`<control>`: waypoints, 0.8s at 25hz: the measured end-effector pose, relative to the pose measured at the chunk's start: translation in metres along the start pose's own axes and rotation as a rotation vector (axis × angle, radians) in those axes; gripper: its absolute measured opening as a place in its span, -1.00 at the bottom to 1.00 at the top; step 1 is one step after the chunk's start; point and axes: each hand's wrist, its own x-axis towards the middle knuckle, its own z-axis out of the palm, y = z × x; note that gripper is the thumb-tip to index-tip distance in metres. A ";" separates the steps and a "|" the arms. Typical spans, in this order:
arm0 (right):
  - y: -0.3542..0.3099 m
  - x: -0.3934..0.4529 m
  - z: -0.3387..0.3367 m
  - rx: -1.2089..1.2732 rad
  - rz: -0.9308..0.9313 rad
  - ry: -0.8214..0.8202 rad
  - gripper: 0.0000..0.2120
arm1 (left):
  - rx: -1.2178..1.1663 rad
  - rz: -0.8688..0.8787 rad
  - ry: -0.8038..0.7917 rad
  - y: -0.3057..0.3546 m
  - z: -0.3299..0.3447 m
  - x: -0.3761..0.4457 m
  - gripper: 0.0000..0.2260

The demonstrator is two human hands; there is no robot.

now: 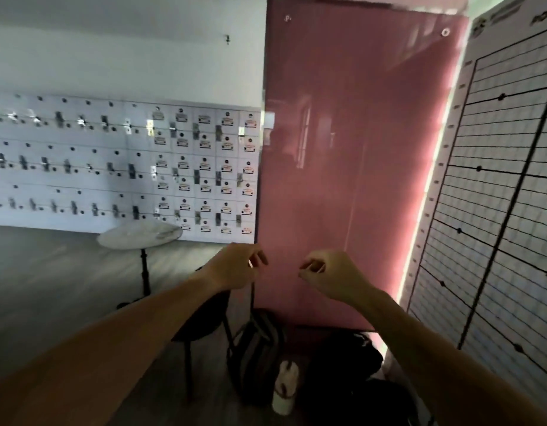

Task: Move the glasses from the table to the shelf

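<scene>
Both hands are raised before a glossy pink panel (pixel 352 167); the left hand (pixel 235 267) and right hand (pixel 330 276) have fingers loosely curled, holding nothing visible. No glasses show; a round white table (pixel 140 235) stands far left.

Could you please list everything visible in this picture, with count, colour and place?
Round table: one, white top on a black stand, left of centre by the lockers.
Locker wall: one bank of many small white doors, along the left.
Pink panel: one, glossy, upright at centre.
Grid chart: one, white with black lines, leaning at right.
Chair: one, black, below the left hand.
Backpack: one, dark grey, on the floor at the panel's foot.
Black bag: one, on the floor to its right.
White bottle-like thing: one, between the bags; blurred.
Glasses: none visible.
Left hand: bare, fingers curled, empty.
Right hand: bare, fingers curled, empty.
</scene>
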 end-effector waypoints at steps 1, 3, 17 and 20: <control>-0.009 0.009 0.014 0.012 -0.012 -0.022 -0.96 | 0.014 -0.028 -0.003 -0.018 -0.008 -0.009 -0.91; -0.048 0.044 0.062 0.038 -0.083 -0.087 -0.97 | 0.048 -0.124 0.022 -0.078 -0.040 -0.036 -0.91; -0.187 0.257 0.274 0.169 -0.287 -0.304 -0.93 | 0.153 -0.441 0.162 -0.339 -0.134 -0.058 -0.85; -0.192 0.320 0.307 0.185 -0.309 -0.330 -0.95 | 0.152 -0.489 0.166 -0.391 -0.141 -0.023 -0.90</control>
